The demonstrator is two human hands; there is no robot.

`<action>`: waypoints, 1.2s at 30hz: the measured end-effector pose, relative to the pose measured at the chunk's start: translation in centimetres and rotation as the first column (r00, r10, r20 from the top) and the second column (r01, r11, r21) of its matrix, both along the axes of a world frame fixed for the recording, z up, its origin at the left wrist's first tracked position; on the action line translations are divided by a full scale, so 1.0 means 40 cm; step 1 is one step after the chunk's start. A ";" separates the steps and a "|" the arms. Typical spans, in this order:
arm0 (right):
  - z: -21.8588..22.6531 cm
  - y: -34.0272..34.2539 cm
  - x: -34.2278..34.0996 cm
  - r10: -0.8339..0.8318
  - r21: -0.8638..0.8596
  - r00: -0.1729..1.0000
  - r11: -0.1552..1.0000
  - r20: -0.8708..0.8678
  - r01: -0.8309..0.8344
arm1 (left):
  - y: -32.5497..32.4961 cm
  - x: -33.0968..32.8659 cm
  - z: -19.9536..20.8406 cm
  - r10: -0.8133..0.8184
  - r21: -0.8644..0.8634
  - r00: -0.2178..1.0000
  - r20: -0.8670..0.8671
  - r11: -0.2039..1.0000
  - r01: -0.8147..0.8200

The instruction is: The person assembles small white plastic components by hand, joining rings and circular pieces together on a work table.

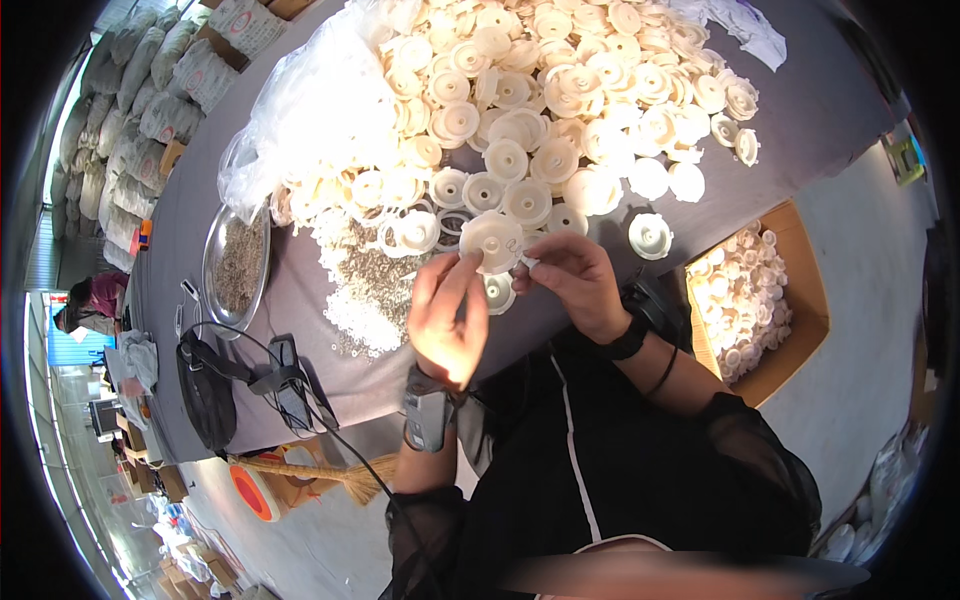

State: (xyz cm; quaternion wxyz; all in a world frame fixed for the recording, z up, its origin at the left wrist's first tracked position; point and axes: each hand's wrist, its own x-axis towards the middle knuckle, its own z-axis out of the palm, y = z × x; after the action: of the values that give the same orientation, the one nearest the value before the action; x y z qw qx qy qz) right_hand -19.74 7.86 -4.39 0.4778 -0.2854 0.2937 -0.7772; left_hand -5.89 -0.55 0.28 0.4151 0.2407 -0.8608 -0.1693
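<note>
Nearest, a grey device (427, 418) is strapped to the left wrist and a black band (627, 338) circles the right. Just beyond, both hands meet over the near edge of the bench (345, 395). The left hand (447, 325) has its grip closed on the lower-left rim of a round cream disc (488, 238), which is raised and tilted between the hands. The right hand (578, 285) pinches a small whitish piece (529, 262) by the disc's lower-right edge; its exact shape is too small to tell.

The disc looks like moulded plastic: probably light, stiff and a little slick, with thin edges that could chip. The outer rim seems the best hold, leaving the centre uncovered.

To the right, a cardboard box (815, 315) holds similar cream parts. Farther forward lie a heap of small rings (372, 290), a metal dish (209, 270), a large pile of discs (560, 90) and a clear plastic bag (300, 110). Stacked sacks (130, 130) stand well beyond, at left.
</note>
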 end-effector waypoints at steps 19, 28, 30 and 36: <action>-0.001 0.030 0.067 0.172 0.161 0.970 0.976 -0.170 -0.145 | 0.076 0.038 -0.070 0.072 0.639 0.896 -0.437 0.727 0.253; -0.004 0.040 0.061 0.098 0.240 0.930 0.971 -0.354 -0.010 | 0.090 0.044 -0.075 0.121 0.658 0.896 -0.427 0.721 0.217; -0.005 0.038 0.062 0.045 0.249 0.850 0.963 -0.526 0.103 | 0.095 0.038 -0.063 0.112 0.670 0.859 -0.500 0.679 0.301; 0.012 0.027 0.037 0.129 0.190 0.914 0.980 -0.385 -0.058 | 0.100 0.048 -0.059 0.103 0.695 0.835 -0.541 0.614 0.375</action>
State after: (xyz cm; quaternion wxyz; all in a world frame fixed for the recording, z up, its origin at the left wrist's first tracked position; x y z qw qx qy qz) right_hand -18.25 8.94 -3.89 0.4685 -0.4073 0.4369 -0.6509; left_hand -3.98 3.43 -2.06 0.4752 0.2700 -0.5668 -0.6164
